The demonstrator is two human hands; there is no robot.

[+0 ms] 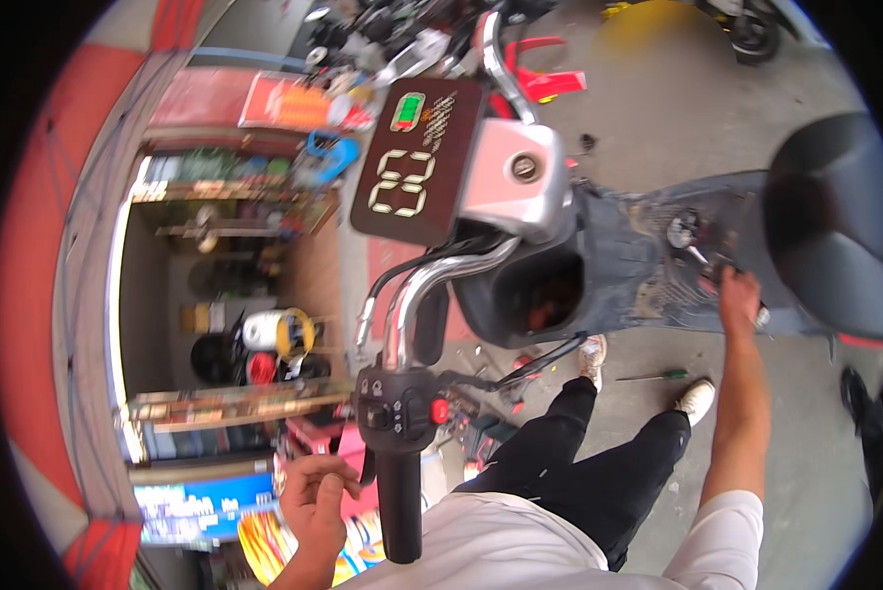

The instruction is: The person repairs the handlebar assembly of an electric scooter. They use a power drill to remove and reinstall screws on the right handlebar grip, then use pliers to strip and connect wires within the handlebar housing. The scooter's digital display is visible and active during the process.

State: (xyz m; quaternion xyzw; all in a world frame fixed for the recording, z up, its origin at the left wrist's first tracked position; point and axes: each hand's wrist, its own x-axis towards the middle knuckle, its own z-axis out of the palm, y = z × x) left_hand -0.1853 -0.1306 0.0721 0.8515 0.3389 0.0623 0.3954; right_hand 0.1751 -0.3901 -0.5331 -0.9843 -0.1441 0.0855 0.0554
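Scooter (614, 251) parts are spread from the left-centre of the frame to its right edge, with the chrome handlebar (399, 313) at centre left and the dark seat (835, 226) at far right. The hands are set well apart: the left hand (316, 506), at lower left, is held partly open with its fingers loosely bent, the fingertips just beside or touching the brake lever (368, 468) next to the black grip (400, 506); whether the lever is gripped cannot be told. The right hand (739, 293), right of centre, is lowered to the seat end of the footboard (663, 280); its fingers are turned downward and blurred, so neither their opening nor anything held can be made out. The left arm is probably placed so that the handlebar is within reach, while the right is stretched out to bring the low footboard within reach. The scooter is finished in pale pink and silver around the key switch (526, 167), and a dark display (418, 162) is lit with digits and a green battery symbol. The grey footboard is scuffed and dirty, and a round silvery part (683, 230) is seen on it.
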